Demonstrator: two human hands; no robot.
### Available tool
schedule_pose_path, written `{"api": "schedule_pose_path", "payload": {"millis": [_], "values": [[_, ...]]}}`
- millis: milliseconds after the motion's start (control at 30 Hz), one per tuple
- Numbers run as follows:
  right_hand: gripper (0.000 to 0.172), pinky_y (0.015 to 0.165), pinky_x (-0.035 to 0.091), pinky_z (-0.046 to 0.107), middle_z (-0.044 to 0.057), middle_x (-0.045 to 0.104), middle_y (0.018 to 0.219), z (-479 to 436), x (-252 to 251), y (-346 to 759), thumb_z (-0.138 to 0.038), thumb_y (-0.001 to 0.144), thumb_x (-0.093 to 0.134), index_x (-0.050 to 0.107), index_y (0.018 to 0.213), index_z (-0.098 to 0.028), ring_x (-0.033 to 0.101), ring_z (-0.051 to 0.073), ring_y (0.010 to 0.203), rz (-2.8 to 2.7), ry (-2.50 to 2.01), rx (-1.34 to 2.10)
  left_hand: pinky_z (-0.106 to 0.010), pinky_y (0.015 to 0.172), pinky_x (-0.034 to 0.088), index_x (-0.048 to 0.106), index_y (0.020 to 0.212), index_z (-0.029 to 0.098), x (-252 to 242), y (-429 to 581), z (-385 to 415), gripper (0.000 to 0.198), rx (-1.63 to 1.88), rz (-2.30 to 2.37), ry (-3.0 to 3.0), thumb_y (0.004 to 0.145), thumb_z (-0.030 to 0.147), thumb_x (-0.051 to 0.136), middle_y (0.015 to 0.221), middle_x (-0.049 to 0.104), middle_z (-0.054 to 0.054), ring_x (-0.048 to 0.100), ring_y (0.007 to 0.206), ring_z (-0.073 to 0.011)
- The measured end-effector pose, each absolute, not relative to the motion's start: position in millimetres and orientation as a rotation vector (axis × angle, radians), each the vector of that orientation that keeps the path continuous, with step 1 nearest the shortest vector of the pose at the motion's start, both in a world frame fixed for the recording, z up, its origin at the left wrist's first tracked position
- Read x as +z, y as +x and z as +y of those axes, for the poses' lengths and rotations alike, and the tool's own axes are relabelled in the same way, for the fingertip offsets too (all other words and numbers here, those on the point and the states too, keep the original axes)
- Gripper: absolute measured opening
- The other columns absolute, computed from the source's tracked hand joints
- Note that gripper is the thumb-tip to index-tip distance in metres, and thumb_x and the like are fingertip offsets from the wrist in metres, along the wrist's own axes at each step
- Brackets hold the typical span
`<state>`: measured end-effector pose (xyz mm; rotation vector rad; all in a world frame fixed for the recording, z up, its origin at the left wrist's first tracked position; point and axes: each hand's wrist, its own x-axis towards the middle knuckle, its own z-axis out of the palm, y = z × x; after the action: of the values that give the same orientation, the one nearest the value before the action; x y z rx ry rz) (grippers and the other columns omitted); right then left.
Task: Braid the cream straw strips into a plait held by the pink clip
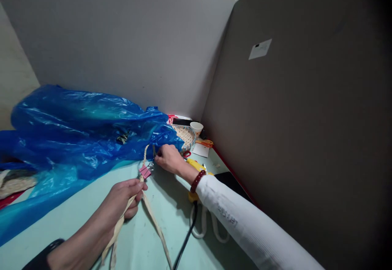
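Note:
My left hand (130,196) is closed in a pinch on pale, flat strips (157,225), just below a pink binder clip (145,171). Several strip ends hang down from that hand toward the lower edge of the view. Above the clip a thin braided cord (146,154) runs up to a blue plastic sheet (92,119). My right hand (168,158) is by the sheet's near edge, right of the braid, its fingers pressed together. A thin strand shows beside those fingertips, but whether they grip it is hidden.
Right of the sheet are a woven basket (185,135), a paper cup (197,127), red-handled scissors (186,154) and a yellow tool (196,164). A black cable (187,239) and white looped cord (203,223) lie below my right forearm. Grey partitions (128,37) enclose the back and right.

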<state>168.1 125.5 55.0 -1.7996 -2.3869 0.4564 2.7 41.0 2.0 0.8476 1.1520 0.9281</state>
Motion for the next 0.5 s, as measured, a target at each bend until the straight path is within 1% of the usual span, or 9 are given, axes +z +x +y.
{"api": "schedule_pose_path", "payload": {"millis": [100, 200, 500], "values": [[0.027, 0.087, 0.06, 0.042, 0.008, 0.07, 0.117, 127.6, 57.5, 172.4, -0.035, 0.101, 0.066, 0.067, 0.119, -0.015, 0.07, 0.022, 0.101, -2.401, -1.808, 0.522, -0.015, 0.036, 0.02, 0.066, 0.076, 0.015, 2.8, 2.6, 40.5, 0.022, 0.915, 1.155, 0.859, 0.092, 0.029, 0.07, 0.05, 0.047, 0.012, 0.028, 0.036, -0.0014], [0.028, 0.087, 0.06, 0.042, 0.008, 0.069, 0.119, 127.6, 57.7, 174.5, -0.034, 0.101, 0.067, 0.067, 0.121, -0.016, 0.07, 0.023, 0.102, -2.405, -1.816, 0.56, -0.015, 0.036, 0.02, 0.066, 0.077, 0.015, 2.2, 2.7, 41.2, 0.022, 0.904, 1.159, 0.864, 0.094, 0.028, 0.068, 0.051, 0.049, 0.011, 0.028, 0.036, -0.0015], [0.028, 0.091, 0.059, 0.044, 0.009, 0.069, 0.121, 123.0, 54.1, 176.4, -0.035, 0.101, 0.066, 0.067, 0.122, -0.016, 0.069, 0.024, 0.106, -2.343, -1.817, 0.516, -0.016, 0.037, 0.02, 0.065, 0.077, 0.016, 3.7, 3.7, 39.6, 0.021, 0.916, 1.162, 0.88, 0.088, 0.032, 0.073, 0.051, 0.047, 0.012, 0.028, 0.036, -0.0018]]}}
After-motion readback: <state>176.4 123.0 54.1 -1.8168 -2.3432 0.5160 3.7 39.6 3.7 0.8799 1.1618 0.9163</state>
